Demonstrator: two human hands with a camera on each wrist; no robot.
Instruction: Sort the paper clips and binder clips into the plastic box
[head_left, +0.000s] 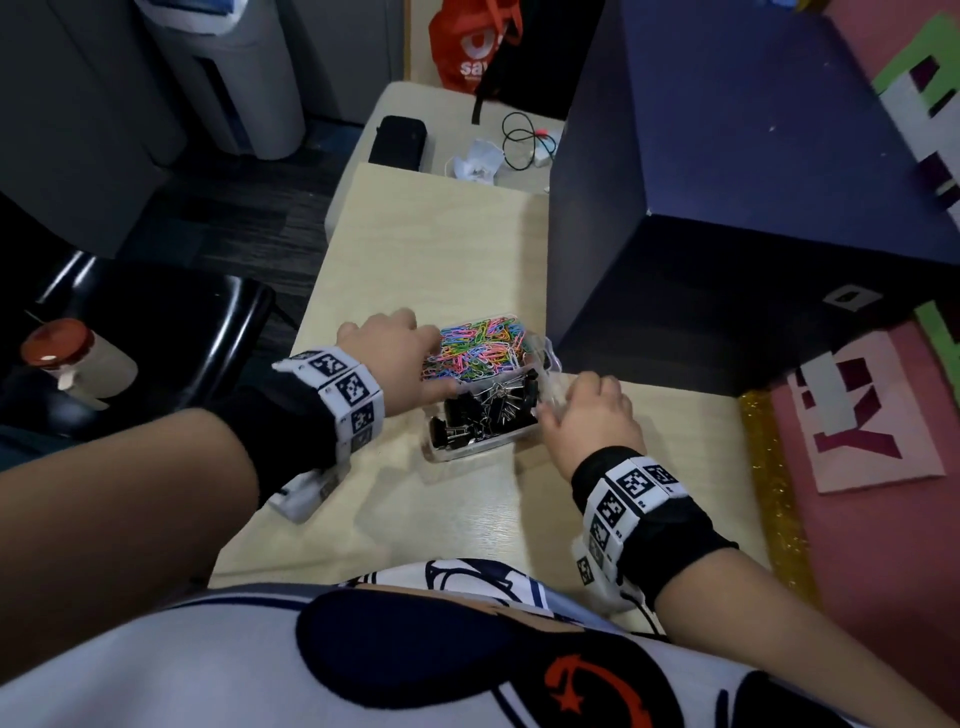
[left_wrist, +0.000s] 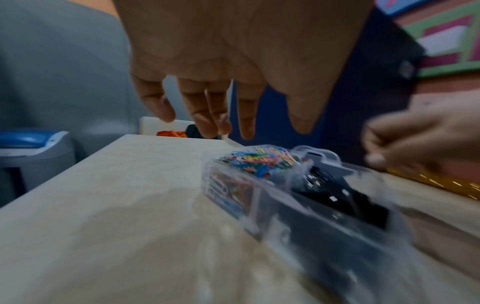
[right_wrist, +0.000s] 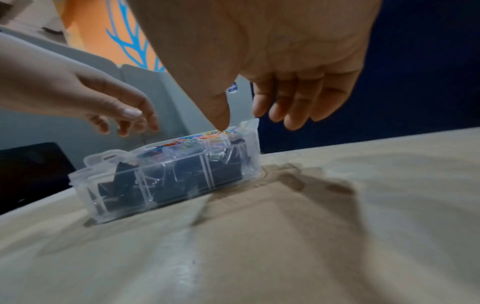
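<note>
A clear plastic box (head_left: 470, 453) stands mid-table. Its far compartment holds coloured paper clips (head_left: 478, 345), its near one black binder clips (head_left: 485, 410). My left hand (head_left: 415, 364) hovers at the box's left side with relaxed fingers and holds nothing; the left wrist view shows those fingers (left_wrist: 207, 115) hanging straight above the table beyond the box (left_wrist: 259, 205). At the box's right edge is my right hand (head_left: 558, 408). Its thumb tip (right_wrist: 221, 121) touches the top rim of the box (right_wrist: 161, 185), while the other fingers hang loose past the box. The left wrist view is blurred.
A tall dark blue block (head_left: 727, 218) stands just right of and behind the box. A gold glitter strip (head_left: 769, 467) and a pink board (head_left: 857, 415) border the table on the right. To the left are a black chair (head_left: 156, 322) and a red-lidded jar (head_left: 57, 353).
</note>
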